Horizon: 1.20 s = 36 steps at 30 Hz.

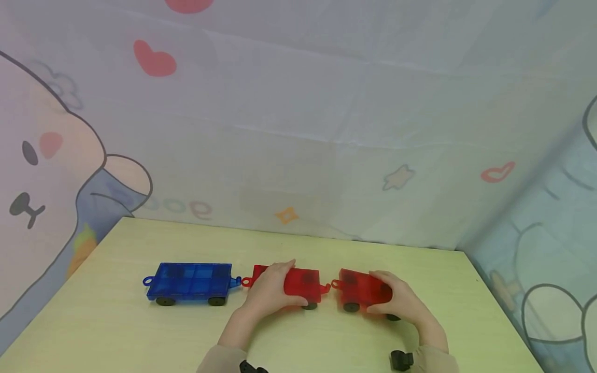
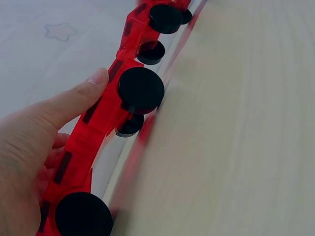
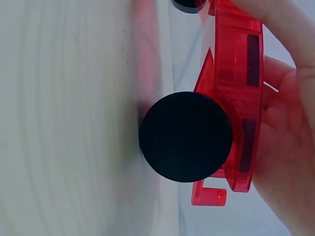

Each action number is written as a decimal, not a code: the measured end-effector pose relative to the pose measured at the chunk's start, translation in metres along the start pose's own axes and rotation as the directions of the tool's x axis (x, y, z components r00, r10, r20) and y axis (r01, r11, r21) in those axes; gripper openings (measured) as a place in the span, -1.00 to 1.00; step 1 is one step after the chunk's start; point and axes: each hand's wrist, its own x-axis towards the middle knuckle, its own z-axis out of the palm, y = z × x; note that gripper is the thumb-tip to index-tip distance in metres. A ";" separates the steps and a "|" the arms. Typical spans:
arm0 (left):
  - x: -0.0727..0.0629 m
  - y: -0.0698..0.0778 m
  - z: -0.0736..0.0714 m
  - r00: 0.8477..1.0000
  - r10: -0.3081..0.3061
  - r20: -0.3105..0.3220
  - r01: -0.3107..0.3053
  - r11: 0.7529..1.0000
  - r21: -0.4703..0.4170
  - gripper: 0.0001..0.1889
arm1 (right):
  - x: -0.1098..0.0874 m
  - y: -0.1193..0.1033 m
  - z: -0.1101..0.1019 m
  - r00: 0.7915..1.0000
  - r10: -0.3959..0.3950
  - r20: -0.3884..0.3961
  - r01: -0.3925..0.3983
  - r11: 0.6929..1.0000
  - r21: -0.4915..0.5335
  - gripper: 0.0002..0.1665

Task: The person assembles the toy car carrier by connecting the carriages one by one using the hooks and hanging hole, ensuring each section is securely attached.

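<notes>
My left hand (image 1: pixel 270 291) grips a see-through red toy wagon (image 1: pixel 302 282) from above, thumb along its near side. Its dark wheels (image 2: pixel 141 90) and red frame show close up in the left wrist view. A second red toy wagon (image 1: pixel 362 288) stands slightly angled to the right, held by my right hand (image 1: pixel 402 299) around its right end. Between them, the left wagon's hook (image 1: pixel 325 288) lies close beside the right wagon's loop (image 1: pixel 337 284). In the right wrist view, a hook (image 3: pixel 211 196) sticks out from the wagon's other end.
A see-through blue wagon (image 1: pixel 190 281) stands left of the red ones, its hook at the first red wagon's loop (image 1: pixel 246 282). All are on a pale wooden table (image 1: pixel 140 331). A printed cloth (image 1: pixel 298 119) hangs behind the table's back edge.
</notes>
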 end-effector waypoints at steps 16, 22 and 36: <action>-0.001 0.000 0.000 1.000 0.011 0.000 -0.011 1.000 -0.004 -0.02 | 0.002 -0.007 0.003 1.000 -0.027 0.003 0.027 1.000 -0.016 0.00; -0.001 0.000 0.000 1.000 0.012 -0.002 -0.012 1.000 0.001 -0.01 | 0.003 -0.010 0.005 0.999 -0.032 0.011 0.033 0.999 -0.020 0.01; -0.001 0.000 -0.001 1.000 0.016 -0.002 -0.016 1.000 -0.003 -0.02 | 0.005 -0.012 0.007 1.000 -0.025 0.014 0.025 0.999 -0.035 0.02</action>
